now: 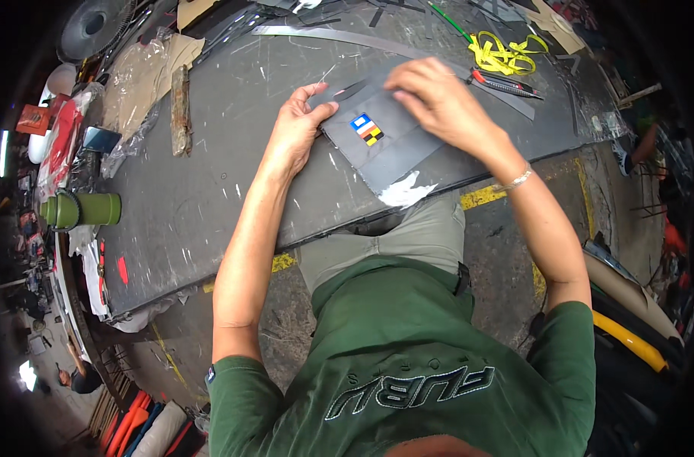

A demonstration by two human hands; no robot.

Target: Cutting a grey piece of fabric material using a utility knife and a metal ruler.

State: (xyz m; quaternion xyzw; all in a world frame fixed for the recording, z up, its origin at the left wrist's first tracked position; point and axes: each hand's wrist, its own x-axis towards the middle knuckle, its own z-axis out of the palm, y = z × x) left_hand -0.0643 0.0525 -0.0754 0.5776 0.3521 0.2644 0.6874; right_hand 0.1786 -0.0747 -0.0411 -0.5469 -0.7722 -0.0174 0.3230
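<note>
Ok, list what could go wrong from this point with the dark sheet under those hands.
1. The dark sheet overhangs the near edge of the workbench; pressed only by the left hand and right hand, it might slip or tip toward the lap.
2. A utility knife lies just beyond the right hand; a careless reach could nick fingers.
3. The yellow strap could snag a sleeve or tool.

Grey workbench (pixel 210 198): dark sheet (pixel 396 148), green flask (pixel 80 209), knife (pixel 505 84).
</note>
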